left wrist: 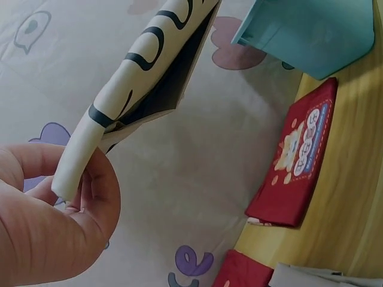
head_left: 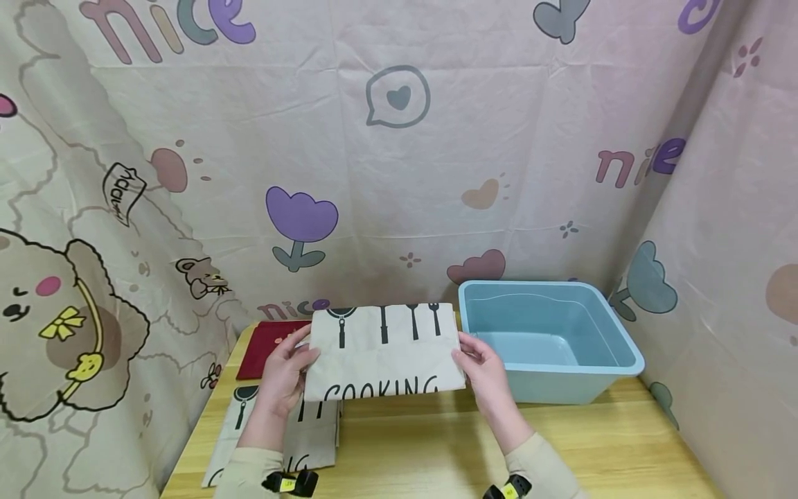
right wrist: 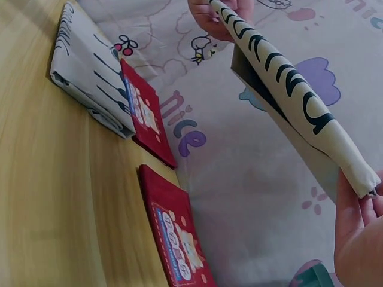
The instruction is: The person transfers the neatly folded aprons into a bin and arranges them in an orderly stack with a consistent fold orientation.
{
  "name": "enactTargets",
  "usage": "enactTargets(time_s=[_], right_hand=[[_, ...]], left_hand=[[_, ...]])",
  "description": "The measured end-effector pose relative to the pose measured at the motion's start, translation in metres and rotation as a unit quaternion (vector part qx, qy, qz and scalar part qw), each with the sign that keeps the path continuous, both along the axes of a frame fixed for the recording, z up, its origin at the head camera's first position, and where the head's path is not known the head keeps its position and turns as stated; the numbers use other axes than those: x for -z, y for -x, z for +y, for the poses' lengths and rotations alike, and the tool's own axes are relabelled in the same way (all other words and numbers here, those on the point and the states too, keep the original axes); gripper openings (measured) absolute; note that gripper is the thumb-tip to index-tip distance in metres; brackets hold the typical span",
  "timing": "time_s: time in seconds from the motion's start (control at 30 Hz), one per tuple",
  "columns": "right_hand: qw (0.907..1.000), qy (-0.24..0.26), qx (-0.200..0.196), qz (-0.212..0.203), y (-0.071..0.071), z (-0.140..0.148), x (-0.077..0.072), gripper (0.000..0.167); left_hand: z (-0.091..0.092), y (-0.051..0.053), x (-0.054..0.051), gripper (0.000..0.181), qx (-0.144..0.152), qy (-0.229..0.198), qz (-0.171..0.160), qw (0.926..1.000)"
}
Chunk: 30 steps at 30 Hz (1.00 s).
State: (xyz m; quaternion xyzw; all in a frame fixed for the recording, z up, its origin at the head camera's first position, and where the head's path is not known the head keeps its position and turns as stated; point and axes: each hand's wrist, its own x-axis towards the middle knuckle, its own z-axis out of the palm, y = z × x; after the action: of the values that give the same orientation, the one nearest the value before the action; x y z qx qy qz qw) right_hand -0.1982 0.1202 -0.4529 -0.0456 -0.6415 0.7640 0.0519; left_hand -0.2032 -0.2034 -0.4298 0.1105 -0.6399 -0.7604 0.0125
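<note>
A person's left hand (head_left: 285,371) and right hand (head_left: 489,372), apart, pinch the nine o'clock and three o'clock edges of a folded white cloth (head_left: 383,362) lettered COOKING, raised above a wooden table (head_left: 405,454). From it, a blue bin (head_left: 551,384) stands at three o'clock, a red cloth (head_left: 262,353) lies at nine, another printed cloth (head_left: 309,442) at eight.
</note>
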Motion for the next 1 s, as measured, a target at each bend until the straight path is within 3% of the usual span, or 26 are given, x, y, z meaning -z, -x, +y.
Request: enactTargets(time_s=[0.27,0.7,1.0], right_hand=[[0.9999,-0.007,0.010,-0.003,0.001,0.009,-0.003,0.043],[0.9995,-0.007,0.029,0.001,0.003,0.028,-0.002,0.042],[0.9993,-0.009,0.034,-0.016,0.004,0.048,-0.003,0.044]], left_hand=[[0.012,0.002,-0.004,0.054,0.004,-0.007,0.008,0.9999],[0.037,0.004,0.003,0.051,-0.024,-0.023,0.026,0.9991],[0.057,0.012,0.005,0.049,-0.024,-0.023,0.028,0.9991]])
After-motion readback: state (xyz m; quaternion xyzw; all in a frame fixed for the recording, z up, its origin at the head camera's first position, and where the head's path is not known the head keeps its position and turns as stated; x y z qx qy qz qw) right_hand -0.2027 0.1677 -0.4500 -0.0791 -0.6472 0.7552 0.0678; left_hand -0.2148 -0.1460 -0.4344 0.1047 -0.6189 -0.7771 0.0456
